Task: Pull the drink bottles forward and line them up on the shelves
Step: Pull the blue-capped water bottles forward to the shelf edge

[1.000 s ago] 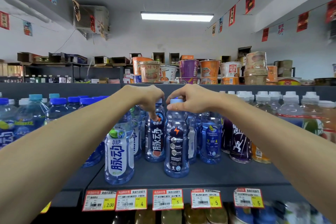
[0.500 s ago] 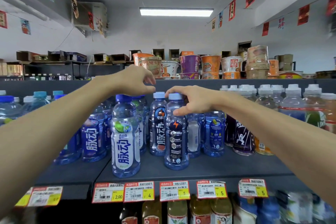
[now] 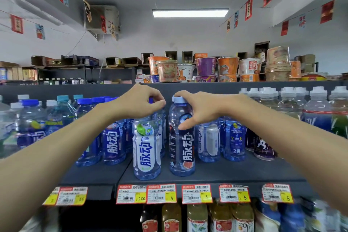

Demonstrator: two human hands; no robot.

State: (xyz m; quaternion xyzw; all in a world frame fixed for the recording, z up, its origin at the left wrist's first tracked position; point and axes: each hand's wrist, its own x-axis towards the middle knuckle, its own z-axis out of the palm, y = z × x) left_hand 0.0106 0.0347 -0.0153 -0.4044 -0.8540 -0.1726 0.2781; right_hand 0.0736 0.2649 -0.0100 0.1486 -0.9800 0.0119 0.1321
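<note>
The left hand (image 3: 139, 102) gripped a white-labelled bottle (image 3: 146, 152); the right hand (image 3: 202, 108) clasped the dark-labelled bottle (image 3: 182, 149) at its three o'clock.

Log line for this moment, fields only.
left hand grips white-label bottle top | right hand grips dark-label bottle | both upright, shelf front

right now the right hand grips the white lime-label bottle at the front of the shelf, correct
No. The head view shows the right hand gripping the dark-label bottle at the front of the shelf; the white lime-label bottle stands beside it, under the left hand.
</note>
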